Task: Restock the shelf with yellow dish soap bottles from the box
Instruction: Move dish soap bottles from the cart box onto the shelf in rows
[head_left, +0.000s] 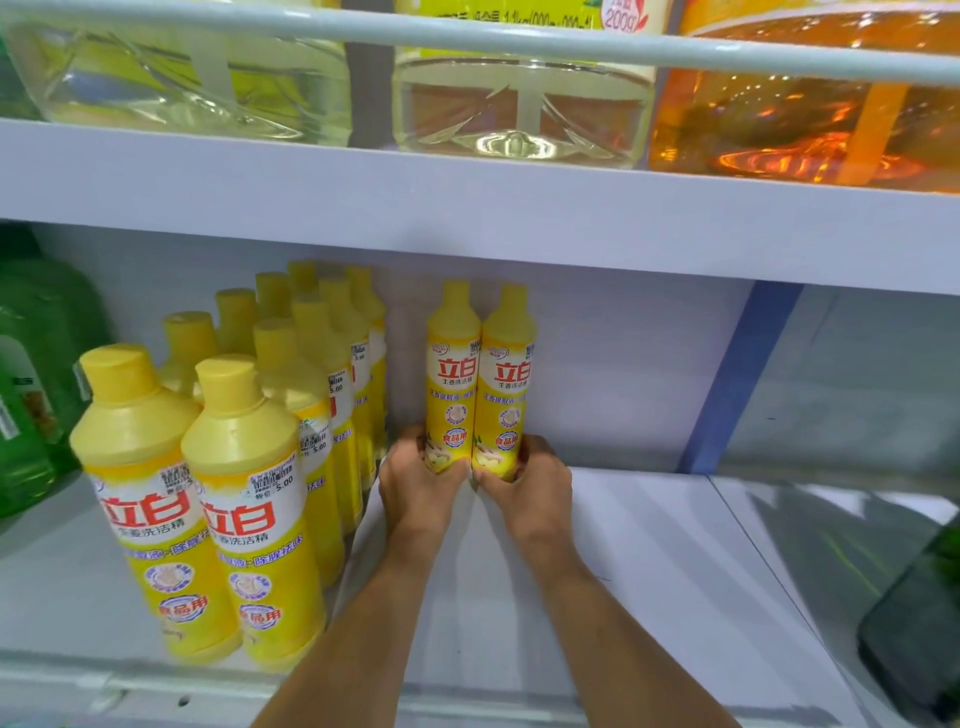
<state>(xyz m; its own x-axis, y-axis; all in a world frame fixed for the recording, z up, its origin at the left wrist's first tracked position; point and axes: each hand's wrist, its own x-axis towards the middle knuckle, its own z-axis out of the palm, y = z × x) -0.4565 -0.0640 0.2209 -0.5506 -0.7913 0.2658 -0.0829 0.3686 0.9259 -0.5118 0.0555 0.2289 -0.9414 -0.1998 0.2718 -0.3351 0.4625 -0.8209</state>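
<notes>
Two yellow dish soap bottles stand upright side by side near the back of the white shelf. My left hand grips the base of the left bottle. My right hand grips the base of the right bottle. The two bottles touch each other. To their left, several more yellow bottles stand in two rows running from the shelf's front edge to its back wall. The box is out of view.
Green bottles stand at the far left of the shelf. A dark green bottle shows at the right edge. The upper shelf hangs low overhead and carries large oil jugs. A blue upright bounds the shelf on the right.
</notes>
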